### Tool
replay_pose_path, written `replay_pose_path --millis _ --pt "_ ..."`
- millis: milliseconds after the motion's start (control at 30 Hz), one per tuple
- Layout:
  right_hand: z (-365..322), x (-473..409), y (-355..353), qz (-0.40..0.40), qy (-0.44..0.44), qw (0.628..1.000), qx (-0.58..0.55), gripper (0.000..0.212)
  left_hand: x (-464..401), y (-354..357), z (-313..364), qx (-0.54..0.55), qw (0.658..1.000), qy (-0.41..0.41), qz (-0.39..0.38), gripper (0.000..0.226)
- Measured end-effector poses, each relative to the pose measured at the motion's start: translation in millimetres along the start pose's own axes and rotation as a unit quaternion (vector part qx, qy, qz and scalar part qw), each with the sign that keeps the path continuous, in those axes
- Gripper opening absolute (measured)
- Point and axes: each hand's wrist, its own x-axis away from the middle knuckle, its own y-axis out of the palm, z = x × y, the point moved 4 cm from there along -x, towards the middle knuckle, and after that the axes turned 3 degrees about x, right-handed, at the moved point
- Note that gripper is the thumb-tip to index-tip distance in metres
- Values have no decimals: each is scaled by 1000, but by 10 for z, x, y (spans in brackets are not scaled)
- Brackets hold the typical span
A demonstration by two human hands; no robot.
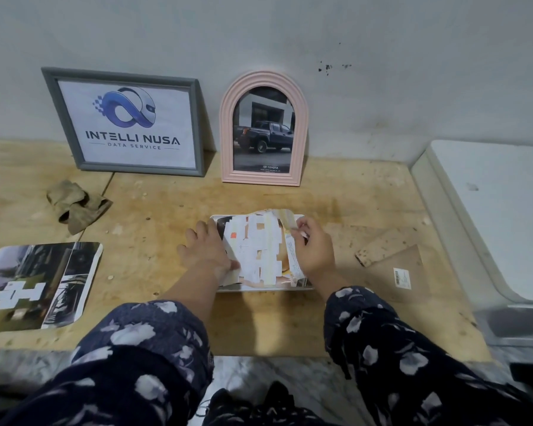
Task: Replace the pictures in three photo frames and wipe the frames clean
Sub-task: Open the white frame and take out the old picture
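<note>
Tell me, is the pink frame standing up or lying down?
Standing up. The pink frame rests its bottom edge on the table and leans back against the wall.

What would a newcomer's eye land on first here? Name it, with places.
Both hands at the table's middle: the left hand presses flat on a white frame lying there, while the right hand pinches a paper strip on the patched picture. Behind, a grey logo frame and a pink arched frame lean on the wall.
</note>
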Motion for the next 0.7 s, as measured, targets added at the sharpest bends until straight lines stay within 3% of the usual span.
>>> replay_pose_path --millis 100,200,367,533,700 --pt "-61 -41 -102 23 50 997 -57 10 81 9 -13 51 999 -12 6 94" --pt "-87 -145 -200 50 103 987 -116 13 118 -21 -48 208 978 -30 22 68" --pt "-340 -287 -230 48 99 985 -130 8 193 -204 -250 496 863 -63 75 30" --pt "-748 -340 199 -15 58 989 -138 7 357 -319 -698 573 795 -141 140 15" --pt "-1279 -189 837 -91 13 988 -122 9 554 -381 -1499 568 779 -178 197 15"
